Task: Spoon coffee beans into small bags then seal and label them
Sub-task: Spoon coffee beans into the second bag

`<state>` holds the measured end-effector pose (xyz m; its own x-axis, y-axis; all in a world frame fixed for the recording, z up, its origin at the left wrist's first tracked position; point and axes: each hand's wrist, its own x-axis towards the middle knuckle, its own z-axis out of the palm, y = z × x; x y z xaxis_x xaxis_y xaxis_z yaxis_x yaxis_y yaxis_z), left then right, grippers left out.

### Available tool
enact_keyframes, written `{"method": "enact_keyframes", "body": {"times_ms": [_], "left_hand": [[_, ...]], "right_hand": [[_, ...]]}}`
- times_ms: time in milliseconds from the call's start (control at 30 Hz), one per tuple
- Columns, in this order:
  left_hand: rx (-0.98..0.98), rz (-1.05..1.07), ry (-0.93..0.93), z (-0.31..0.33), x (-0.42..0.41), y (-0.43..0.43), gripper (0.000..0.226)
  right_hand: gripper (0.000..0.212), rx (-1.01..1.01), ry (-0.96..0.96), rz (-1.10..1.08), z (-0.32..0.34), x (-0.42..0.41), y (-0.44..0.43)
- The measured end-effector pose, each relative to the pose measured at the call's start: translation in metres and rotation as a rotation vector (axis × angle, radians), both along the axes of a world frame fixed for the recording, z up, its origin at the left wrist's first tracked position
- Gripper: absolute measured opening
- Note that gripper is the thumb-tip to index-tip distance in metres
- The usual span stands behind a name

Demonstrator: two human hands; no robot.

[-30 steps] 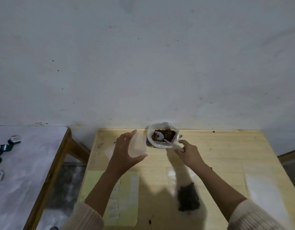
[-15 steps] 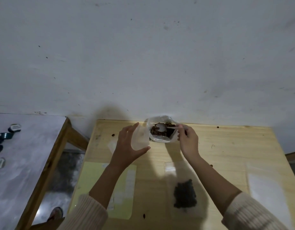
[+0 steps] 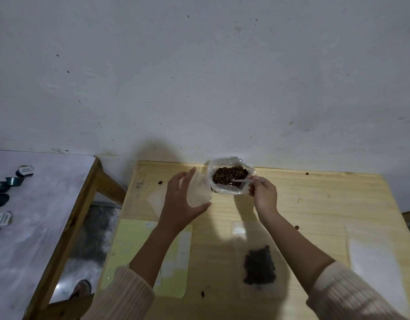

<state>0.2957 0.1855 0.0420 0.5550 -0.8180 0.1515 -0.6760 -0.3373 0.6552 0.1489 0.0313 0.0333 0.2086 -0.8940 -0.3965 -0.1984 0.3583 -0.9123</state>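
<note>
A clear container lined with plastic, full of brown coffee beans (image 3: 229, 175), stands at the far edge of the wooden table (image 3: 315, 204). My right hand (image 3: 263, 192) pinches the handle of a white plastic spoon (image 3: 239, 180) whose bowl is dug into the beans. My left hand (image 3: 181, 202) holds a small translucent empty bag (image 3: 198, 190) upright just left of the container. A flat clear bag with dark beans in it (image 3: 259, 266) lies on the table between my forearms.
A yellow-green label sheet (image 3: 130, 250) with white stickers lies near left. A stack of clear bags (image 3: 375, 250) lies at right. Stray beans (image 3: 297, 227) dot the table. A grey side table (image 3: 37, 215) at left carries dark capsules (image 3: 13, 181). A foot (image 3: 81, 288) shows below.
My right hand swung the spoon round and pushed its bowl down into the beans, which now cover it. The left hand kept the empty bag beside the container.
</note>
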Motion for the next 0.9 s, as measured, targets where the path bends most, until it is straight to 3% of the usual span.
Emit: {"method": "enact_keyframes", "body": {"times_ms": [200,467,700,900], "left_hand": [[0.056,0.01,-0.027,0.0,0.0,0.0,0.097],[0.105,-0.048,-0.139,0.0,-0.006,-0.018,0.108],[0.074,-0.162,-0.187,0.006,-0.024,-0.03,0.105],[0.048,-0.09,-0.168,0.008,-0.014,-0.019,0.106]], "right_hand": [[0.027,0.068,-0.114,-0.125,0.01,-0.01,-0.002],[0.033,-0.024,-0.2,-0.143,0.049,-0.039,0.002],[0.025,-0.247,-0.146,0.093,0.067,-0.044,0.02],[0.024,-0.291,-0.109,-0.083,0.058,-0.05,0.016]]}}
